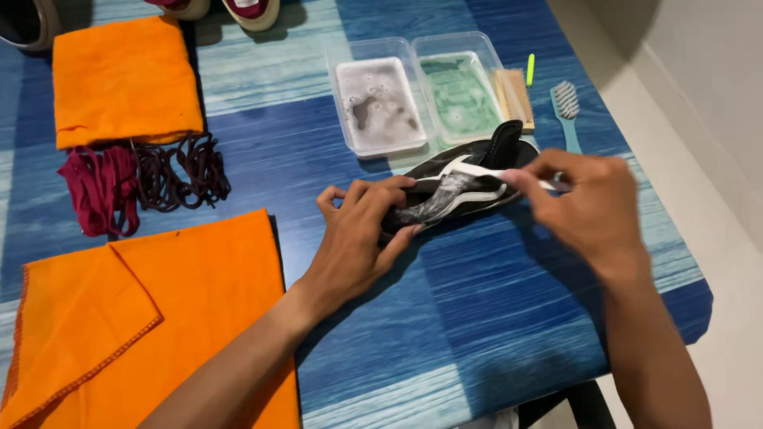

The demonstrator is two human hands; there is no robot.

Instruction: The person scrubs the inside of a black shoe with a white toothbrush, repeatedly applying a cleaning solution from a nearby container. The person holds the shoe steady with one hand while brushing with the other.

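Note:
A black shoe (485,159) with white trim lies on its side on the blue table, its side streaked with white foam. My left hand (362,230) grips the shoe at its near end and holds it down. My right hand (584,206) is closed around a small brush whose white handle (489,171) lies across the shoe's side. The brush head is hidden by the shoe and my fingers.
Two clear tubs stand behind the shoe, one with foamy water (379,103), one with green liquid (459,94). A wooden brush (513,97) and a teal brush (566,107) lie to their right. Orange cloths (123,79) (159,318) and dark red laces (135,179) are on the left. The table edge (691,238) is close on the right.

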